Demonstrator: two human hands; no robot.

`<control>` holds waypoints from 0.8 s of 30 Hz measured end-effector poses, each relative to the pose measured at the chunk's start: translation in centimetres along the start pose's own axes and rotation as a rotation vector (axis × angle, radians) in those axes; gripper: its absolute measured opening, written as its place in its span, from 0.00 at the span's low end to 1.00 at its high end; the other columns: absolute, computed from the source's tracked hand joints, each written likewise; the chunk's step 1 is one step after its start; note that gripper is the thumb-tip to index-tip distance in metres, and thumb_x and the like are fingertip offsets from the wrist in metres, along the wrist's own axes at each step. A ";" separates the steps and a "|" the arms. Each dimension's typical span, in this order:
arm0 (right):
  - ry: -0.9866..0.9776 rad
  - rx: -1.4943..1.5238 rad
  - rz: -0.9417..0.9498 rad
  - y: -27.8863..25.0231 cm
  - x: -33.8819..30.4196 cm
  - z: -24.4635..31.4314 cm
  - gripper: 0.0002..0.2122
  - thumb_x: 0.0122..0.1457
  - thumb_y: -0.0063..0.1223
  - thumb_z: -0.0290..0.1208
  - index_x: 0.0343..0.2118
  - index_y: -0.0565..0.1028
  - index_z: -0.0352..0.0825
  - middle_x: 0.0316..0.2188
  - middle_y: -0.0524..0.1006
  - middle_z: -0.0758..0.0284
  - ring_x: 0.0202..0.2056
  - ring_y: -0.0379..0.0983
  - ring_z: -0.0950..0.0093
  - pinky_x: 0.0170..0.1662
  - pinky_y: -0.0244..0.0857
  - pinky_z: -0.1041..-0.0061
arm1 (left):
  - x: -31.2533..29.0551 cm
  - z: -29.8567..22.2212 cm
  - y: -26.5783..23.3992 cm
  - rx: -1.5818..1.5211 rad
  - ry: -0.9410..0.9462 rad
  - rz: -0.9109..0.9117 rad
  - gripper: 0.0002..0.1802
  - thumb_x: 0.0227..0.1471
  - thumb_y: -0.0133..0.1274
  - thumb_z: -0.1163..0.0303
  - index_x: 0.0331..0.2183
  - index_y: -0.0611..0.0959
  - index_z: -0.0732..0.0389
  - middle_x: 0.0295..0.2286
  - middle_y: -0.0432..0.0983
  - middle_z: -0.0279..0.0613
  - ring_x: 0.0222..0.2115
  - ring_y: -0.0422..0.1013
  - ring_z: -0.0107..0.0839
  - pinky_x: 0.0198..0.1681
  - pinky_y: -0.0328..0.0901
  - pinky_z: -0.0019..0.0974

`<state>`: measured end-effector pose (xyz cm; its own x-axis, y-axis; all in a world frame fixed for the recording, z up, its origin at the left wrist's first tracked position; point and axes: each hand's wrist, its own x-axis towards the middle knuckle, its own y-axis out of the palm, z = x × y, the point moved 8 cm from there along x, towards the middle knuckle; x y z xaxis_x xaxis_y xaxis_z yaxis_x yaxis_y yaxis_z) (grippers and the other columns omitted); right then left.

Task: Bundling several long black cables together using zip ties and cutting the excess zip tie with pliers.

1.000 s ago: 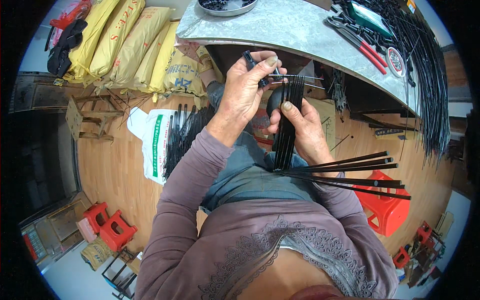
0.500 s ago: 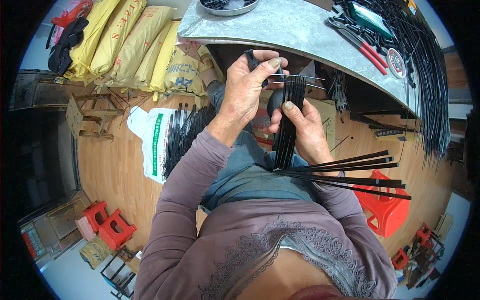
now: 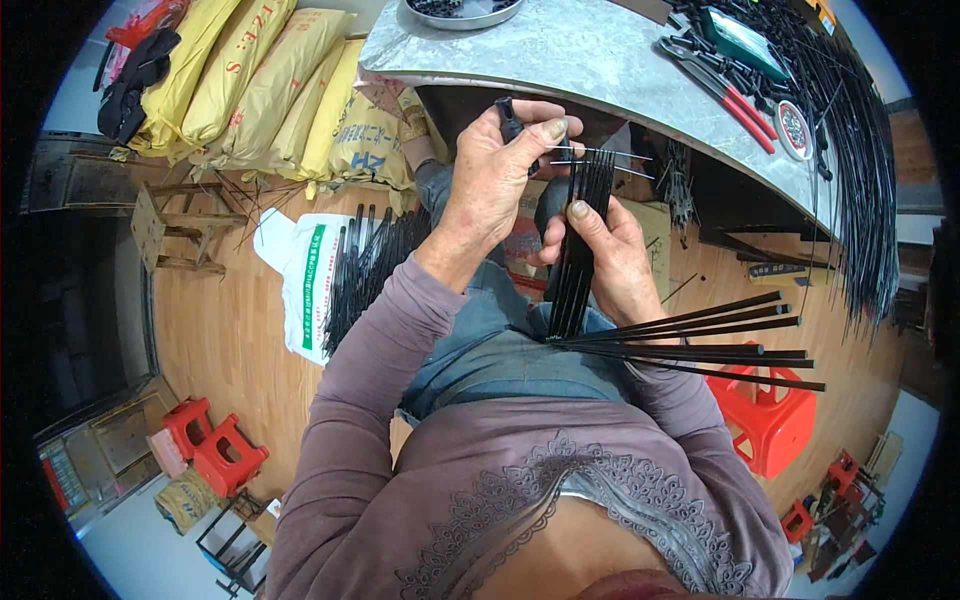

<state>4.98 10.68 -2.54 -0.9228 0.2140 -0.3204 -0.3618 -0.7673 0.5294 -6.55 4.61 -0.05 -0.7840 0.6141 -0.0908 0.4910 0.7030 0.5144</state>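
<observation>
Here, table [image 3: 560, 60]: beyond the hands, which work in front of its edge.
Rods [image 3: 574, 275]: black, gathered above the lap [image 3: 500, 370], lower ends fanning rightward.
Right hand [image 3: 622, 265]: thumb and fingers closed around the rods, seemingly to hold them flat and side by side.
Left hand [image 3: 488, 182]: curled closed on a black piece [image 3: 508, 120], perhaps steadying the wires.
Wires [image 3: 635, 156]: two, thin, crossing the rod tops, probably for even spacing.
</observation>
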 end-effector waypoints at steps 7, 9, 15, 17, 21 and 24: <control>-0.047 -0.013 0.006 0.0 -0.1 0.1 0.10 0.63 0.46 0.33 0.41 0.67 0.31 0.25 0.73 0.67 0.23 0.72 0.79 0.32 0.75 0.74 | -0.1 -0.9 0.6 0.000 0.007 0.030 0.09 0.52 0.55 0.73 0.37 0.77 0.64 0.33 0.78 0.44 0.32 0.75 0.29 0.34 0.71 0.31; -0.082 -0.166 -0.024 -0.2 -0.2 0.5 0.10 0.63 0.47 0.32 0.41 0.68 0.31 0.25 0.74 0.67 0.23 0.72 0.79 0.31 0.72 0.79 | -0.2 -1.2 0.7 0.006 -0.032 0.044 0.08 0.52 0.55 0.74 0.35 0.78 0.63 0.32 0.78 0.45 0.32 0.75 0.29 0.35 0.71 0.30; -0.172 -0.259 -0.066 0.5 -0.6 2.2 0.11 0.61 0.50 0.27 0.44 0.70 0.31 0.28 0.76 0.65 0.26 0.74 0.79 0.31 0.71 0.81 | -0.4 -1.2 0.6 -0.002 -0.022 0.088 0.09 0.52 0.54 0.74 0.37 0.77 0.63 0.34 0.78 0.48 0.35 0.75 0.33 0.41 0.72 0.37; -0.162 -0.258 -0.072 0.3 -0.6 2.1 0.10 0.60 0.50 0.27 0.44 0.70 0.31 0.27 0.76 0.66 0.26 0.74 0.79 0.30 0.71 0.81 | -0.5 -1.2 1.0 -0.021 -0.024 0.097 0.10 0.52 0.54 0.73 0.38 0.78 0.64 0.34 0.78 0.48 0.37 0.75 0.34 0.42 0.71 0.36; -0.163 -0.249 -0.108 -0.3 -0.5 2.0 0.10 0.60 0.50 0.27 0.43 0.71 0.32 0.27 0.76 0.67 0.25 0.73 0.80 0.30 0.71 0.81 | -0.9 -0.8 0.3 -0.006 -0.103 0.008 0.17 0.53 0.56 0.68 0.43 0.76 0.67 0.34 0.77 0.46 0.34 0.73 0.27 0.36 0.69 0.30; -0.168 -0.253 -0.113 -0.6 -0.5 2.0 0.10 0.60 0.50 0.27 0.44 0.71 0.32 0.28 0.76 0.67 0.26 0.73 0.80 0.31 0.71 0.81 | -1.9 -0.2 -0.6 0.047 -0.142 0.002 0.23 0.50 0.60 0.67 0.45 0.74 0.69 0.28 0.76 0.40 0.25 0.69 0.19 0.27 0.64 0.24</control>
<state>5.38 12.20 -1.13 -0.8951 0.3874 -0.2208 -0.4386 -0.8543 0.2789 -5.44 2.97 -0.01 -0.7233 0.6575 -0.2112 0.5124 0.7160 0.4741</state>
